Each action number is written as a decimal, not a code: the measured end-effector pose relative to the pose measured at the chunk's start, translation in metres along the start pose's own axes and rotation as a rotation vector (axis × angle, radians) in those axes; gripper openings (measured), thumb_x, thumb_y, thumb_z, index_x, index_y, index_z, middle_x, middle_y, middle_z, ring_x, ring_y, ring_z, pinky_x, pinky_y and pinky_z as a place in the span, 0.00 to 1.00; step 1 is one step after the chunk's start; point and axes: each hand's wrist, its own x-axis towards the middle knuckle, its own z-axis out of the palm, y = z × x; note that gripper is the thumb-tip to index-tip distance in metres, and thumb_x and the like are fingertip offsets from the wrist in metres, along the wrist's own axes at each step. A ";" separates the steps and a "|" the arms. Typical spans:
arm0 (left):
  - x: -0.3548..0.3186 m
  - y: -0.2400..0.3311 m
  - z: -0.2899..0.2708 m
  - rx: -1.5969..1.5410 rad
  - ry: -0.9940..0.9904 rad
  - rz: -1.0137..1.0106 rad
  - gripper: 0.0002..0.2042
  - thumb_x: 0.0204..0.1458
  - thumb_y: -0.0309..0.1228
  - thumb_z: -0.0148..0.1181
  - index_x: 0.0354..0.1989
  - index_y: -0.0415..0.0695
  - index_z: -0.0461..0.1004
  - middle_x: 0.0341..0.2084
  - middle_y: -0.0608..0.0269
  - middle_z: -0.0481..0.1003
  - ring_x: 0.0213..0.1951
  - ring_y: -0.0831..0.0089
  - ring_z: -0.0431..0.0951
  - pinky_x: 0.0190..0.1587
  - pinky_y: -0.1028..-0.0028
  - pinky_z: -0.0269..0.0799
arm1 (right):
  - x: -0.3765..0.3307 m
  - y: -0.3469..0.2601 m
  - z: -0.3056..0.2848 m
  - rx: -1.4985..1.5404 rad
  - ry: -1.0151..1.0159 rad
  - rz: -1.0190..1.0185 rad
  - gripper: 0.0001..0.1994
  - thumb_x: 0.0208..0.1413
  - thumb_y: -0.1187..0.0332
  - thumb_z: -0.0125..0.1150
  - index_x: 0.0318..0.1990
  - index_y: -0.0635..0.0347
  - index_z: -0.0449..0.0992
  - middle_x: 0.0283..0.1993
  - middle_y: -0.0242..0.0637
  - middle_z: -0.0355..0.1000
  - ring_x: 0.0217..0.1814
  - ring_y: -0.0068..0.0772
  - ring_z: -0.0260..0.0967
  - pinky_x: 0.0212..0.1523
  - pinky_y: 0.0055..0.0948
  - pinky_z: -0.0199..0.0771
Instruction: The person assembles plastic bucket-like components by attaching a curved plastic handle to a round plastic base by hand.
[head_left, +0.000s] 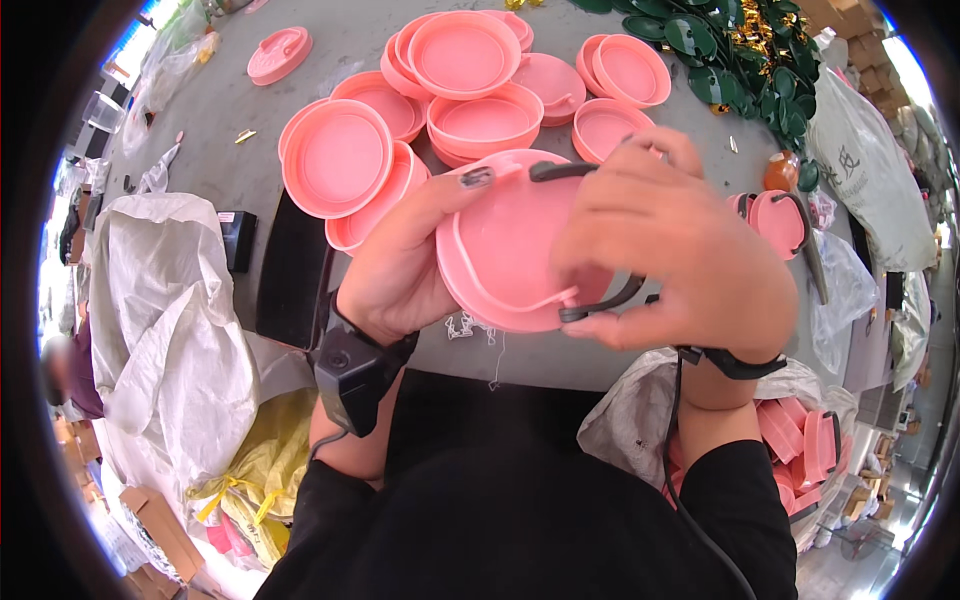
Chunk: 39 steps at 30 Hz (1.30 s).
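A round pink plastic lunch box [510, 245] is raised in front of me, its flat lid turned toward me. My left hand [400, 255] grips its left side, thumb on the upper rim and the other fingers hidden underneath. My right hand [690, 240] is closed at the right side on a black curved handle [612, 300]. The handle's lower end sits by the rim near my thumb, and another black end shows at the top rim. My right fingers cover the handle's middle. Behind the box lie several open pink round bowls [465, 55], stacked and overlapping.
A pink lid [280, 55] lies far left on the grey table [330, 35]. Green sequined material [690, 35] is heaped far right. A finished-looking pink box [778, 222] with a black handle rests at right. A white sack [165, 300] stands left; another sack [625, 405] holds pink pieces at lower right.
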 end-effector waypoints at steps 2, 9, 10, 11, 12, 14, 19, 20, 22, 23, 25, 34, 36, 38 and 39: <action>0.002 0.004 -0.008 -0.021 -0.035 -0.040 0.21 0.59 0.33 0.40 0.54 0.29 0.58 0.50 0.48 0.67 0.50 0.63 0.72 0.52 0.66 0.69 | -0.002 -0.007 0.005 -0.018 -0.075 -0.040 0.15 0.29 0.64 0.69 0.28 0.53 0.72 0.24 0.26 0.66 0.32 0.31 0.63 0.46 0.35 0.55; 0.012 0.001 0.005 0.242 0.313 0.318 0.33 0.54 0.58 0.35 0.60 0.46 0.55 0.58 0.55 0.60 0.56 0.58 0.63 0.55 0.59 0.62 | 0.011 0.016 0.008 0.065 0.110 -0.017 0.11 0.43 0.67 0.64 0.34 0.58 0.71 0.24 0.28 0.67 0.28 0.28 0.63 0.41 0.29 0.60; 0.014 -0.005 0.010 0.253 0.312 0.307 0.33 0.54 0.58 0.35 0.60 0.46 0.55 0.58 0.55 0.60 0.56 0.58 0.63 0.55 0.59 0.62 | 0.014 0.020 0.015 0.066 0.124 -0.011 0.11 0.43 0.67 0.64 0.34 0.58 0.71 0.24 0.28 0.67 0.28 0.28 0.63 0.41 0.29 0.60; 0.016 -0.013 0.016 0.266 0.316 0.465 0.33 0.54 0.58 0.35 0.60 0.46 0.55 0.57 0.56 0.60 0.56 0.59 0.63 0.55 0.59 0.62 | 0.015 0.024 0.024 0.108 0.210 -0.045 0.10 0.44 0.66 0.62 0.32 0.57 0.70 0.25 0.31 0.68 0.26 0.33 0.62 0.40 0.31 0.60; 0.018 -0.016 0.020 0.279 0.317 0.623 0.33 0.54 0.58 0.34 0.60 0.46 0.55 0.57 0.56 0.60 0.56 0.59 0.63 0.55 0.59 0.61 | 0.016 0.026 0.029 0.149 0.298 -0.080 0.09 0.46 0.65 0.61 0.30 0.57 0.69 0.26 0.33 0.69 0.25 0.38 0.62 0.38 0.33 0.60; 0.019 -0.020 0.011 0.315 0.232 0.673 0.32 0.54 0.57 0.36 0.59 0.44 0.55 0.54 0.57 0.62 0.53 0.62 0.65 0.54 0.62 0.61 | 0.016 0.028 0.031 0.136 0.286 -0.019 0.10 0.45 0.66 0.62 0.33 0.58 0.70 0.25 0.31 0.69 0.27 0.33 0.62 0.39 0.30 0.60; 0.020 -0.030 0.015 0.891 0.557 0.677 0.25 0.58 0.47 0.40 0.54 0.38 0.59 0.46 0.57 0.68 0.45 0.67 0.70 0.47 0.70 0.66 | 0.016 0.030 0.034 0.191 0.231 0.092 0.11 0.44 0.67 0.62 0.35 0.58 0.71 0.24 0.29 0.67 0.29 0.30 0.61 0.40 0.29 0.59; 0.022 -0.029 0.017 0.978 0.590 0.695 0.24 0.59 0.46 0.40 0.54 0.38 0.60 0.44 0.57 0.69 0.42 0.66 0.71 0.45 0.71 0.67 | 0.017 0.030 0.035 0.115 0.232 0.076 0.10 0.44 0.67 0.61 0.35 0.58 0.71 0.23 0.30 0.66 0.28 0.32 0.60 0.40 0.29 0.59; 0.023 -0.027 0.012 1.342 0.684 0.715 0.23 0.60 0.45 0.39 0.52 0.37 0.61 0.42 0.57 0.70 0.40 0.65 0.73 0.44 0.74 0.68 | 0.017 0.033 0.037 0.038 0.245 0.067 0.10 0.45 0.66 0.59 0.34 0.58 0.70 0.22 0.31 0.65 0.28 0.33 0.60 0.40 0.29 0.59; 0.025 -0.025 0.013 1.199 0.659 0.683 0.23 0.60 0.45 0.39 0.52 0.38 0.61 0.42 0.57 0.70 0.40 0.65 0.73 0.44 0.73 0.68 | 0.017 0.036 0.039 0.052 0.239 0.051 0.10 0.45 0.65 0.58 0.33 0.59 0.70 0.22 0.32 0.64 0.28 0.33 0.59 0.40 0.29 0.58; 0.026 -0.020 0.015 0.913 0.611 0.614 0.23 0.60 0.46 0.38 0.52 0.38 0.62 0.42 0.57 0.70 0.41 0.64 0.73 0.43 0.71 0.68 | 0.016 0.041 0.044 0.067 0.243 0.039 0.10 0.45 0.65 0.57 0.33 0.59 0.70 0.22 0.32 0.63 0.28 0.34 0.58 0.40 0.30 0.58; 0.021 -0.008 0.019 0.710 0.499 0.387 0.24 0.59 0.48 0.36 0.51 0.39 0.63 0.44 0.55 0.69 0.45 0.64 0.71 0.47 0.65 0.67 | 0.018 0.044 0.047 0.298 0.291 -0.082 0.08 0.46 0.65 0.56 0.28 0.59 0.68 0.22 0.33 0.61 0.27 0.33 0.56 0.45 0.32 0.56; 0.023 -0.013 0.025 0.674 0.466 0.501 0.24 0.59 0.48 0.35 0.50 0.39 0.63 0.44 0.55 0.69 0.44 0.65 0.71 0.47 0.66 0.67 | 0.018 0.041 0.048 0.324 0.299 -0.100 0.07 0.46 0.67 0.56 0.26 0.59 0.67 0.22 0.33 0.60 0.27 0.34 0.55 0.46 0.33 0.55; 0.024 -0.018 0.031 0.673 0.508 0.546 0.24 0.60 0.48 0.35 0.50 0.39 0.63 0.44 0.55 0.69 0.44 0.65 0.71 0.47 0.66 0.67 | 0.019 0.041 0.051 0.249 0.318 -0.141 0.07 0.46 0.67 0.56 0.26 0.59 0.66 0.23 0.34 0.60 0.27 0.34 0.55 0.46 0.33 0.54; 0.025 -0.021 0.032 0.668 0.547 0.592 0.24 0.60 0.48 0.34 0.50 0.39 0.63 0.44 0.55 0.69 0.44 0.65 0.71 0.47 0.66 0.67 | 0.019 0.041 0.052 0.169 0.334 -0.179 0.07 0.45 0.68 0.56 0.25 0.59 0.66 0.23 0.34 0.60 0.28 0.35 0.55 0.46 0.32 0.53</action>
